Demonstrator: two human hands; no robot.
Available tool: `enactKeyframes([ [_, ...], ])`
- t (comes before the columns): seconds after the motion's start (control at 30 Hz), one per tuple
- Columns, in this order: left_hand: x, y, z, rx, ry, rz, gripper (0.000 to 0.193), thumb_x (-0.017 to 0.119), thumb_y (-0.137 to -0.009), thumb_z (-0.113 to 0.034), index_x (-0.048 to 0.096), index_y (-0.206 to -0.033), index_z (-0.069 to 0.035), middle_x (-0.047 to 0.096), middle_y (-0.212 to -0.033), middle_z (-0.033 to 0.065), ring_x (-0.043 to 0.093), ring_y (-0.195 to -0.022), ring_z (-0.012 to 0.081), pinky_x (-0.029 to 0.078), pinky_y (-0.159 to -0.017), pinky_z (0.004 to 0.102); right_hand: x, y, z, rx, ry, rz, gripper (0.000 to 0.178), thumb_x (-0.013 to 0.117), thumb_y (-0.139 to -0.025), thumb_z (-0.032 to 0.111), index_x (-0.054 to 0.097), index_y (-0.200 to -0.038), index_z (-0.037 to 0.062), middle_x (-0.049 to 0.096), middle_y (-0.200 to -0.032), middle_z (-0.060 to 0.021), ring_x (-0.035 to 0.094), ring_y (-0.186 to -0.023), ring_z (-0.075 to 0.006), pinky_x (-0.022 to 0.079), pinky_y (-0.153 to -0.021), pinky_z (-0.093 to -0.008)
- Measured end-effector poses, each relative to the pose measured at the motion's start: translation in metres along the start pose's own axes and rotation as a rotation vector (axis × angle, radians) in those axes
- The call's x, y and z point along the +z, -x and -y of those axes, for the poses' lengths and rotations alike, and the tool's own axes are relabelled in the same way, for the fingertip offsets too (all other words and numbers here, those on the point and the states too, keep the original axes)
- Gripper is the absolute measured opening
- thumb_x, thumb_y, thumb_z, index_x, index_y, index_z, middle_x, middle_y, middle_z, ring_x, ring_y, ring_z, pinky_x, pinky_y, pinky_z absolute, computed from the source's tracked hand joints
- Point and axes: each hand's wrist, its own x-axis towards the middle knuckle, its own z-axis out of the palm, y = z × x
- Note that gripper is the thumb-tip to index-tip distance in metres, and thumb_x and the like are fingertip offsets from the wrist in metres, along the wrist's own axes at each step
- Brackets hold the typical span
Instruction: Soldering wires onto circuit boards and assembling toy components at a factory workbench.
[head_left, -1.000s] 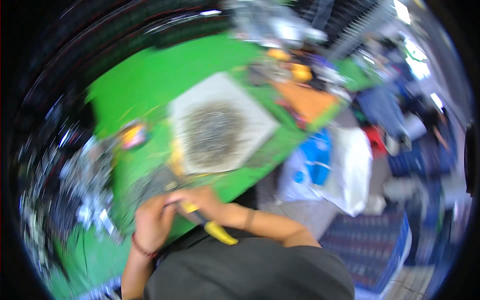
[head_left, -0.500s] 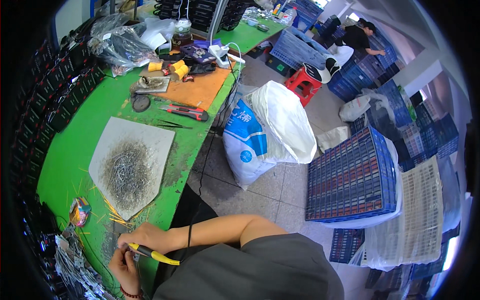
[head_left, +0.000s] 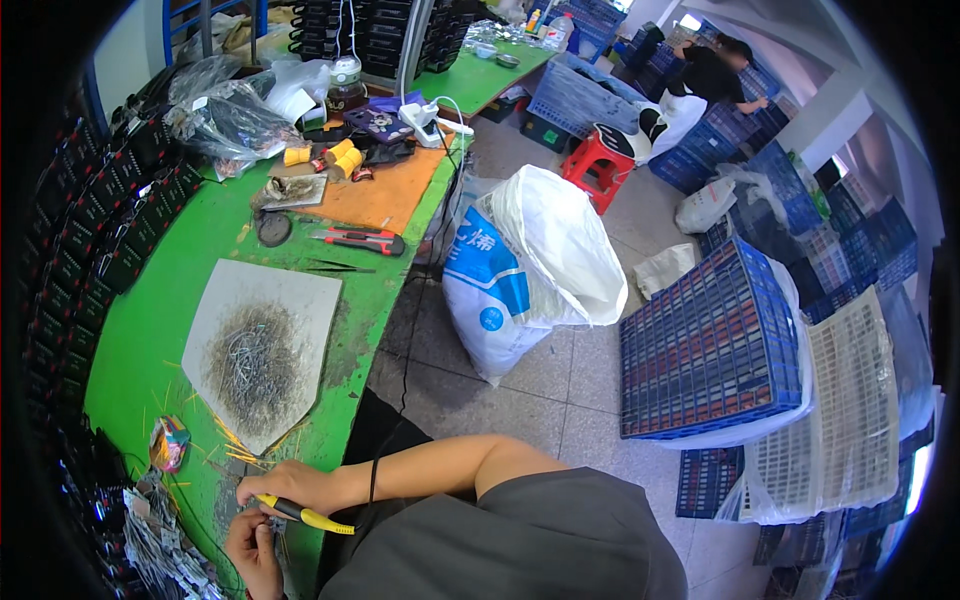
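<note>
My right hand [head_left: 295,487] grips a soldering iron [head_left: 318,517] with a yellow and black handle over the front edge of the green bench. The iron's tail end points right toward my body. Just below it, my left hand [head_left: 252,550] is closed with its fingers curled; whatever is between them is too small or hidden to make out. Beyond my hands lies a pale board [head_left: 310,290], scorched dark in the middle, with a heap of thin metal bits [head_left: 258,358] on it. Orange-yellow thin sticks [head_left: 235,440] are scattered at its near edge.
Metal parts [head_left: 165,535] pile up at near left, beside a small colourful packet [head_left: 170,443]. Black units [head_left: 120,240] line the left side. A utility knife [head_left: 362,240] and tweezers [head_left: 338,266] lie beyond the board. On the floor stand a white sack [head_left: 480,320] and crates [head_left: 710,350]; a person [head_left: 708,80] works behind.
My left hand has moved slightly down, away from my right hand. The right hand still holds the soldering iron. The view has shifted a little.
</note>
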Motion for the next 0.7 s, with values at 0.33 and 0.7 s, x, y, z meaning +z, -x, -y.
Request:
enactKeyframes([
  [0.33, -0.002, -0.003, -0.009, 0.024, -0.328, 0.133, 0.006, 0.053, -0.088, 0.001, 0.056, -0.083, 0.005, 0.054, -0.075, 0.0101, 0.052, -0.069, 0.0177, 0.043, -0.066, 0.0301, -0.016, -0.008, -0.003, -0.05, -0.068, 0.18, 0.028, 0.062, -0.078, 0.01, 0.052, -0.105, 0.0104, 0.06, -0.075, -0.0112, 0.062, -0.068, -0.0331, 0.045, -0.057, -0.0404],
  [0.7, -0.02, 0.017, -0.002, 0.02, -0.579, 0.023, 0.008, 0.053, -0.086, 0.005, 0.061, -0.088, 0.004, 0.06, -0.079, 0.0116, 0.057, -0.071, 0.0195, 0.046, -0.066, 0.0303, 0.008, -0.001, 0.007, -0.057, -0.052, 0.048, 0.027, 0.064, -0.077, 0.008, 0.055, -0.102, 0.0131, 0.058, -0.066, -0.0058, 0.061, -0.061, -0.0292, 0.047, -0.054, -0.0371],
])
